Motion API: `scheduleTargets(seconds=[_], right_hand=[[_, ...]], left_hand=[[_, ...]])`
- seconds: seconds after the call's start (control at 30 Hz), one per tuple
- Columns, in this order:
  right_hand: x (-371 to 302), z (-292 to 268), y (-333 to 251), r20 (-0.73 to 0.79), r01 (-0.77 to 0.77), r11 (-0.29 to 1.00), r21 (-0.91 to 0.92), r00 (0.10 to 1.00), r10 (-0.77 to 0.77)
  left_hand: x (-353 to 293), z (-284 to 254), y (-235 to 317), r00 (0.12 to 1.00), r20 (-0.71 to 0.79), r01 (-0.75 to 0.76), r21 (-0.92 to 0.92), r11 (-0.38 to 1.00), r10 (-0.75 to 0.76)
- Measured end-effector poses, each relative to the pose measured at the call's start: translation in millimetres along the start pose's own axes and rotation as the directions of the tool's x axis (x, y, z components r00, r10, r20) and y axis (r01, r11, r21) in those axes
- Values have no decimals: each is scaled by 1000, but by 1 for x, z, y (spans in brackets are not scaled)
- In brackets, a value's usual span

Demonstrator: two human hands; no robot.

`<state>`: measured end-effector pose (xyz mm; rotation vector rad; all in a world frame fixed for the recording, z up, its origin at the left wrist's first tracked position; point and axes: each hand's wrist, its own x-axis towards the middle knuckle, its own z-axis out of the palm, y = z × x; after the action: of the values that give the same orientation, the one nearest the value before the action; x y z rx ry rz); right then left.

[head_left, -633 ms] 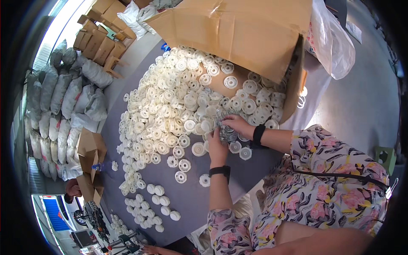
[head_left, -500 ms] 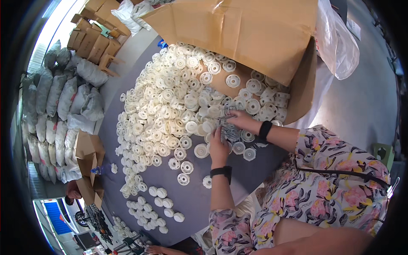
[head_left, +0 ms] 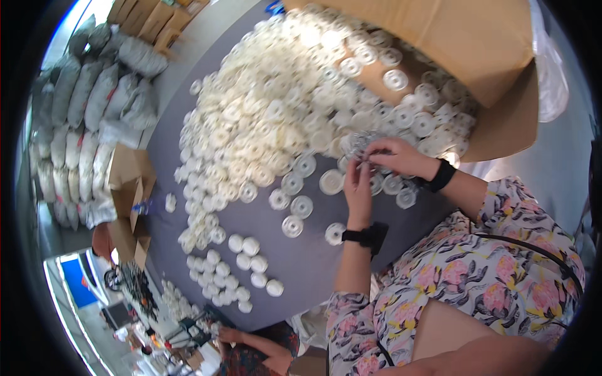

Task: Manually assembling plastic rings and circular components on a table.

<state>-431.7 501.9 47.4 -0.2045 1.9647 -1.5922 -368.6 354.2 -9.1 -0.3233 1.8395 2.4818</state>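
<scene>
Fingertips of the left hand (head_left: 358, 191) and right hand (head_left: 400, 156) nearly meet, fingers drawn narrow. Blur hides the gap; I cannot tell whether either hand closes on anything. Bringing the tips together probably suits small pieces: one hand can steady while the other picks.

Silver bits (head_left: 364, 141), wiry and tangled, lie right at and just beyond the fingertips, against the near edge of the pile. Kept there, I judge, so neither arm has to stretch.

White discs (head_left: 251, 131) heap up beyond and to the left, many overlapping; a few strays lie apart on the grey table (head_left: 295, 269), one just beside the left wristband (head_left: 365, 237).

Carton (head_left: 470, 31), seemingly on its side, opens toward the heap, with discs inside its mouth. That likely keeps its contents within arm's reach.

Round white caps (head_left: 221, 272) sit grouped at the lower left, well apart from the heap, presumably to avoid mixing.

Farther out: a co-worker's hand (head_left: 231, 334), then stacked sacks (head_left: 97, 103).
</scene>
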Motion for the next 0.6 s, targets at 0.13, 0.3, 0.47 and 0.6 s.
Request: scheduleTargets(seconds=[0.13, 0.3, 0.47, 0.6], right_hand=[[-6, 48, 1, 59, -289, 956, 47, 956, 286], [-5, 128, 28, 104, 74, 907, -415, 994, -33], [-4, 175, 29, 168, -46, 987, -155, 983, 72], [-5, 192, 30, 137, -280, 959, 34, 952, 273]], left_hand=[[-25, -39, -2, 994, 37, 108, -39, 993, -106], [-59, -117, -4, 946, -233, 223, -29, 974, -224], [-92, -192, 11, 854, -427, 87, -445, 891, -297], [-113, -251, 14, 879, -387, 271, -78, 960, -279]])
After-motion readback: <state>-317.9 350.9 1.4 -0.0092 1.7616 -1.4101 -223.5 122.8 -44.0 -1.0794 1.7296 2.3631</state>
